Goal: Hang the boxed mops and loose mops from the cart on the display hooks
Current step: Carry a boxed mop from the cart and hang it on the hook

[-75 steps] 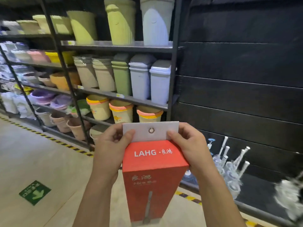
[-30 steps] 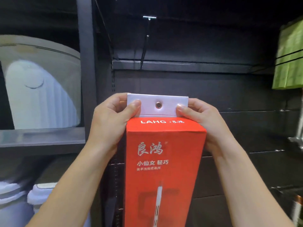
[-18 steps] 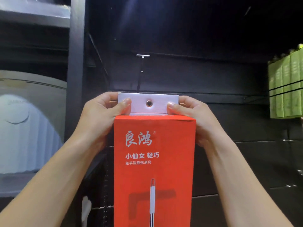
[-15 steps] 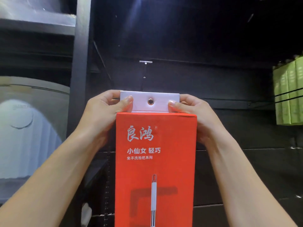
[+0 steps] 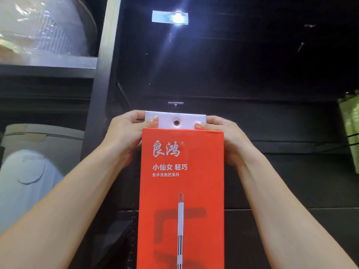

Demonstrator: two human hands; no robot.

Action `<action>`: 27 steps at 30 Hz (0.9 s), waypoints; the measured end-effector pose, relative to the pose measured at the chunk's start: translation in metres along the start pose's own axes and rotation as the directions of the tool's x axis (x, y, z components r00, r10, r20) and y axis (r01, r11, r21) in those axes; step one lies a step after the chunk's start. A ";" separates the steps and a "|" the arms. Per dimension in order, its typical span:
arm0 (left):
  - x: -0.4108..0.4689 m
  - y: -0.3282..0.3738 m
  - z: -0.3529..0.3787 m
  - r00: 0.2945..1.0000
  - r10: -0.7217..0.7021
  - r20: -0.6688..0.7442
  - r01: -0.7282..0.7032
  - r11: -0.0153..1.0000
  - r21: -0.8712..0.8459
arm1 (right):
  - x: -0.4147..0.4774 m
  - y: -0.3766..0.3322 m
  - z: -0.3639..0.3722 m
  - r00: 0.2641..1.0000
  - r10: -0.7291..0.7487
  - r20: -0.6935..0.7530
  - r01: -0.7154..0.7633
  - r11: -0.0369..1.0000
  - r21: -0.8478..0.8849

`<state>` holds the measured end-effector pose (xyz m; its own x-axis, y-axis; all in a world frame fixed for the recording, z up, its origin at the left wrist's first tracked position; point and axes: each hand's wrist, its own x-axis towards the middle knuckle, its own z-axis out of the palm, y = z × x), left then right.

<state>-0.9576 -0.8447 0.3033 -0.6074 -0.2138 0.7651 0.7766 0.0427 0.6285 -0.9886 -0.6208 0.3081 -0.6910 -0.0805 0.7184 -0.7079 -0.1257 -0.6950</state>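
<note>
Red boxed mop [image 5: 181, 191] stood upright at frame centre, white hang tab [image 5: 186, 117] uppermost. Metal eyelet [image 5: 176, 122] sat just below display hook [image 5: 175, 103], apart from it, not yet threaded. Your left hand [image 5: 126, 136] and right hand [image 5: 226, 140] each pinched a tab corner, thumb in front, fingers curled behind. Step in hand: aligning eyelet with hook. Next move likely called for slight lift, then push toward dark back panel [image 5: 272, 117] so hook tip entered eyelet. Pale bins [image 5: 33, 171] on shelves, frame left.
</note>
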 end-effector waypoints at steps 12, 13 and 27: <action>0.023 -0.007 0.007 0.999 0.011 -0.043 -0.005 0.989 0.150 | 0.035 0.017 -0.004 1.000 0.028 0.011 -0.028 0.999 0.035; 0.025 -0.009 0.008 0.999 0.006 -0.046 0.002 0.988 0.155 | 0.037 0.021 -0.004 0.999 0.033 0.016 -0.034 0.998 0.047; 0.049 -0.046 0.011 0.994 -0.012 -0.105 0.033 0.978 0.207 | 0.069 0.059 -0.011 0.991 0.071 0.111 -0.074 0.997 0.022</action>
<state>-1.0244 -0.8462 0.3133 -0.5955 -0.3159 0.7387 0.7044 0.2369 0.6691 -1.0796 -0.6224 0.3164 -0.7189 -0.1983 0.6662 -0.6518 -0.1408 -0.7453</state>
